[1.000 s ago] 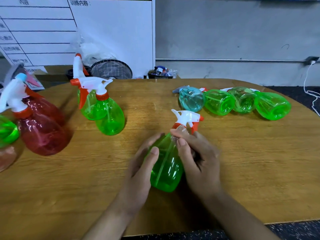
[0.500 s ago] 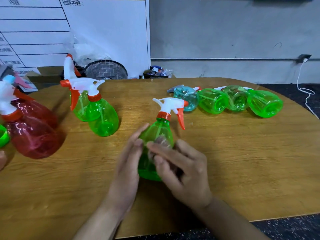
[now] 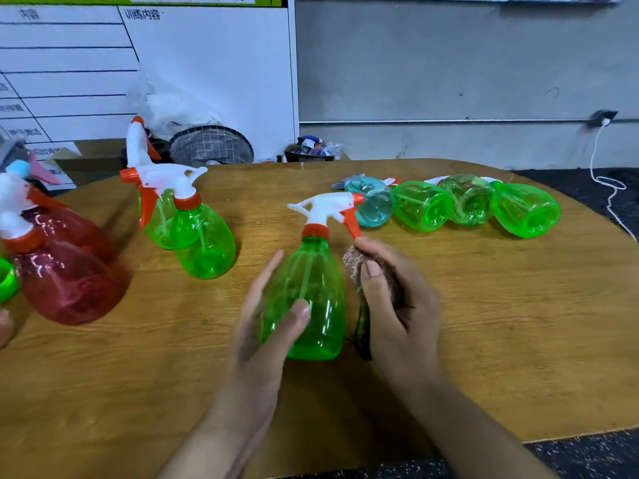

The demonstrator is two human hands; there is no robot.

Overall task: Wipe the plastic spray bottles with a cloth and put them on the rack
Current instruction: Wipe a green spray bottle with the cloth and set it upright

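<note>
A green spray bottle (image 3: 313,299) with a white and orange trigger head stands upright at the middle of the wooden table (image 3: 484,305). My left hand (image 3: 266,326) wraps its left side. My right hand (image 3: 397,302) presses a brown speckled cloth (image 3: 354,259) against the bottle's right side. Two green bottles (image 3: 204,240) stand upright at the left. Two red bottles (image 3: 65,278) stand at the far left. A teal bottle (image 3: 375,205) and three green bottles (image 3: 423,205) lie on their sides at the back right.
A wire mesh basket (image 3: 211,146) and crumpled plastic sit behind the table by a whiteboard (image 3: 207,63). A small dark tray (image 3: 311,150) of items is at the table's far edge. A white cable (image 3: 608,188) hangs at the right. Another person's fingers (image 3: 5,326) show at the left edge.
The green bottle has gone from lying tilted in my hands to standing upright. My right hand with the cloth has shifted from the bottle's front to its right side.
</note>
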